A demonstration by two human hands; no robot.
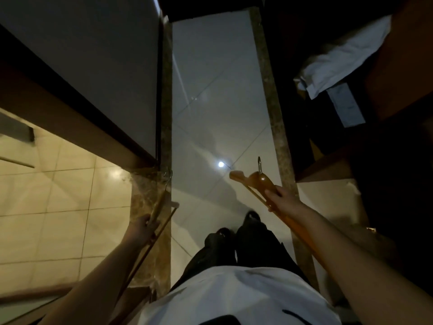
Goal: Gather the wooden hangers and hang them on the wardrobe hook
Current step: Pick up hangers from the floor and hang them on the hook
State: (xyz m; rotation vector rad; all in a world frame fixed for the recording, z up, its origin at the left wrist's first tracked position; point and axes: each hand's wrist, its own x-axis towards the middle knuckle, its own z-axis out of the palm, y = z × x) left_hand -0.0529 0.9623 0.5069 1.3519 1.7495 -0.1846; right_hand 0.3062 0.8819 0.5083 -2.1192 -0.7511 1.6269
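Head view looks straight down a narrow tiled floor (210, 90) between dark wardrobe walls. At lower left of the frame the left hand (143, 227) is closed around a pale wooden hanger (161, 202), its metal hook (167, 175) pointing up the frame. Right of centre, the right hand (284, 199) grips a darker wooden hanger (256, 180), the fingers wrapped on its body. A white pillow (344, 57) lies at upper right. Dark trousers (243, 245) show at bottom centre.

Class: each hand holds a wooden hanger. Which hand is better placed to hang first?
Probably right: the right hand holds its hanger nearest the dark wardrobe, metal hook up. No wardrobe hook is visible.
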